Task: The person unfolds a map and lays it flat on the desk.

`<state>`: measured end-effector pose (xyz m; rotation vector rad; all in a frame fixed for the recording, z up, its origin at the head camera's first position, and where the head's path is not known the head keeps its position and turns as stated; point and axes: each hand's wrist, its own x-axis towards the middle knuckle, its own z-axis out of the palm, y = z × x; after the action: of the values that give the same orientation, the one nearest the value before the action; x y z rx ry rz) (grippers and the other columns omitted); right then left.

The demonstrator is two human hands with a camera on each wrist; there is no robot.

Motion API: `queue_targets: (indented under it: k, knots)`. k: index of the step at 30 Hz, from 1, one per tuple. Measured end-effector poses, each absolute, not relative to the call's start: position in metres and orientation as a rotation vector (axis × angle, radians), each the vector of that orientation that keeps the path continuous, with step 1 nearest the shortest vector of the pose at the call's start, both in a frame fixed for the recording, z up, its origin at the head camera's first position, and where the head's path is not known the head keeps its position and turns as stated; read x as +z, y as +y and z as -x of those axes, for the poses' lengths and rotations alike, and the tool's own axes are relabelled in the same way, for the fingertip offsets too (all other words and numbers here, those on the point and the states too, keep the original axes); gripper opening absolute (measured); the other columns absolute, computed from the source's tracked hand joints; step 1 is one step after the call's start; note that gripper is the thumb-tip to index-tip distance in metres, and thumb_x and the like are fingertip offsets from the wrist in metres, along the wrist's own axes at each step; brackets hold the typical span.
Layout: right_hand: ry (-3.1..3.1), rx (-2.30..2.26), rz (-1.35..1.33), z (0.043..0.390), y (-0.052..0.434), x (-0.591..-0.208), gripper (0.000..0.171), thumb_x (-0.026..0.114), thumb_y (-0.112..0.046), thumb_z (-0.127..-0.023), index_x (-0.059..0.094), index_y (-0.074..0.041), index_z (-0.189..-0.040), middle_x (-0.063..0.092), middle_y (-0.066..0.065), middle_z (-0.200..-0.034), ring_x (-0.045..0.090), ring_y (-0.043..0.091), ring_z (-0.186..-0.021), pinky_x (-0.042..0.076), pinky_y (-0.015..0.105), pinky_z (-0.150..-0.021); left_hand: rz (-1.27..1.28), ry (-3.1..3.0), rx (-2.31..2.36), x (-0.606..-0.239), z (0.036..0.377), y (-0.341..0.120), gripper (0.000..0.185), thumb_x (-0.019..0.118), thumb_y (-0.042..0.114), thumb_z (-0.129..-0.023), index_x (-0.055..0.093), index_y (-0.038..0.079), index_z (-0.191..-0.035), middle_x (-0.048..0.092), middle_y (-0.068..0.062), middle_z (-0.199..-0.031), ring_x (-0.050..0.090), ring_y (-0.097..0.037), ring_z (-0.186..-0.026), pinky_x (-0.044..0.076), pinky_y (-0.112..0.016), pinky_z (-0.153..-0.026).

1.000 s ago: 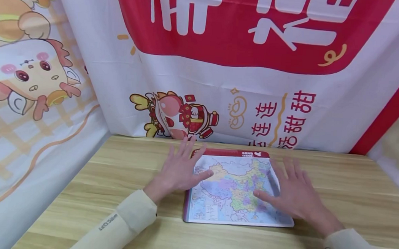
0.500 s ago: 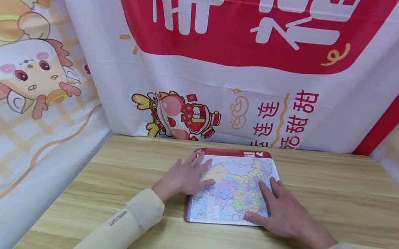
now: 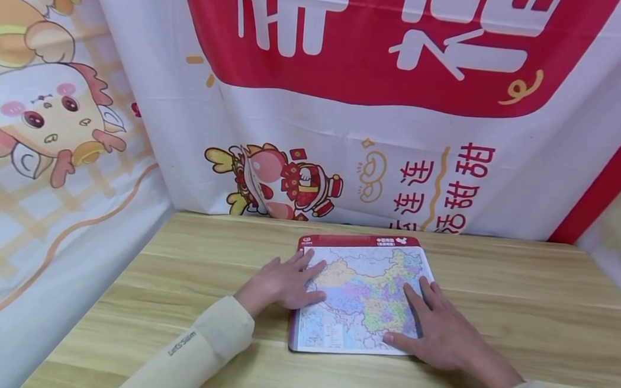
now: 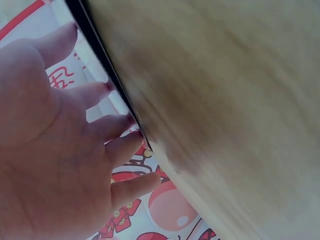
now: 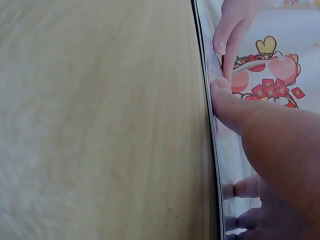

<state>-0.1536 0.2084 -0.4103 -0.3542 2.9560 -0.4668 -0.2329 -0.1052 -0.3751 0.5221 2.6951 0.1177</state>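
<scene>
Flat on the wooden table (image 3: pixel 523 302) lies a map puzzle board (image 3: pixel 363 292), a colourful map with a red strip along its far edge, sitting a little right of the table's middle and close to the far side. The person's left hand (image 3: pixel 284 282) rests palm down on the board's left edge, fingers straight and spread, the fingertips reaching onto the map while the heel of the hand sits on the bare wood just beside it. The right hand (image 3: pixel 438 332) lies flat on the near right part of the board, fingers stretched out toward the far side and the thumb pointing left across the map; it covers that near right corner. Neither hand grips anything, both only press down with open fingers. Cream sleeves (image 3: pixel 194 347) cover both forearms, and the left one carries small dark lettering near the cuff. In the left wrist view the spread fingers (image 4: pixel 107 92) show against the board's dark edge. Behind the table hangs a white and red banner (image 3: pixel 394 45) with a cartoon dragon (image 3: pixel 274 180), and another cartoon cloth (image 3: pixel 43 112) hangs on the left.
</scene>
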Motion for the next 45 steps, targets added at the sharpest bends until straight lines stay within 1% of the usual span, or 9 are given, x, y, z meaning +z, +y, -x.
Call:
queue_targets:
  k: [7,14,22,33,37,45]
  knots:
    - [2.929,-0.492,0.323,0.16,0.21,-0.412,0.113,0.061,-0.084,-0.087,0.034,-0.008,-0.166,0.017,0.032,-0.174,0.015,0.059,-0.159,0.029,0.079,-0.119,-0.518,2.686,0.115,-0.374,0.226,-0.11,0.081,0.059,0.063,-0.099,0.027,0.036,-0.169,0.015,-0.003,-0.181,0.012,-0.028,-0.169,0.017,-0.065,-0.133]
    - [2.885,-0.495,0.266,0.166,0.213,-0.41,0.116,0.063,-0.082,-0.086,0.033,-0.004,-0.166,0.014,0.031,-0.175,0.011,0.059,-0.16,0.023,0.08,-0.121,-0.502,2.68,0.102,-0.371,0.219,-0.114,0.082,0.062,0.063,-0.098,0.029,0.039,-0.168,0.018,-0.001,-0.181,0.014,-0.028,-0.169,0.018,-0.064,-0.134]
    - [2.857,-0.496,0.224,0.174,0.215,-0.407,0.111,0.065,-0.075,-0.09,0.03,-0.003,-0.166,0.01,0.031,-0.175,0.007,0.059,-0.16,0.018,0.079,-0.123,-0.517,2.685,0.081,-0.368,0.21,-0.118,0.081,0.062,0.063,-0.098,0.031,0.038,-0.168,0.02,-0.002,-0.18,0.017,-0.027,-0.168,0.02,-0.064,-0.133]
    - [2.874,-0.513,0.257,0.18,0.218,-0.406,0.102,0.066,-0.065,-0.096,0.032,0.002,-0.165,0.011,0.035,-0.173,0.009,0.061,-0.158,0.018,0.079,-0.122,-0.534,2.684,0.05,-0.366,0.197,-0.121,0.079,0.06,0.066,-0.099,0.033,0.038,-0.167,0.022,-0.002,-0.179,0.021,-0.026,-0.167,0.019,-0.064,-0.133]
    - [2.871,-0.528,0.258,0.184,0.219,-0.406,0.1,0.065,-0.065,-0.097,0.032,0.001,-0.165,0.01,0.035,-0.173,0.009,0.062,-0.157,0.017,0.079,-0.122,-0.547,2.687,0.051,-0.366,0.193,-0.124,0.078,0.058,0.066,-0.1,0.033,0.037,-0.167,0.021,-0.003,-0.179,0.022,-0.026,-0.167,0.02,-0.063,-0.133]
    - [2.866,-0.549,0.251,0.189,0.221,-0.406,0.098,0.065,-0.064,-0.097,0.032,-0.001,-0.165,0.009,0.035,-0.173,0.008,0.061,-0.158,0.017,0.079,-0.122,-0.55,2.688,0.058,-0.366,0.186,-0.126,0.077,0.058,0.066,-0.1,0.033,0.037,-0.167,0.021,-0.003,-0.179,0.021,-0.027,-0.167,0.019,-0.063,-0.133]
